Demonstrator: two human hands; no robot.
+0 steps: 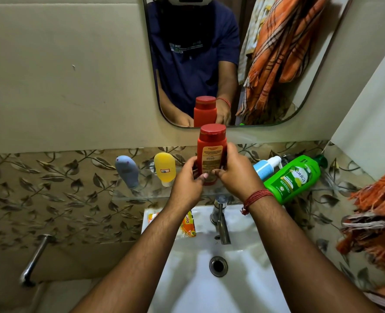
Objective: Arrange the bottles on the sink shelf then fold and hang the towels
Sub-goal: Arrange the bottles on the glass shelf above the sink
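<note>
Red bottle (211,152), label "Karthika", upright mid-shelf (128,195), gripped low by left hand (188,177) and right hand (236,172). Left of it: grey bottle (127,171), yellow bottle (164,168). Right end: green "Vatika" bottle (293,179), tilted.

1. I see a clear glass shelf (128,195) above the sink.
2. On it: a grey-blue bottle (127,171), a yellow bottle (164,168) standing cap-down, a red bottle (211,152) upright.
3. At right, a green bottle (293,178) lies tilted beside a blue-and-white pump bottle (266,167).
</note>
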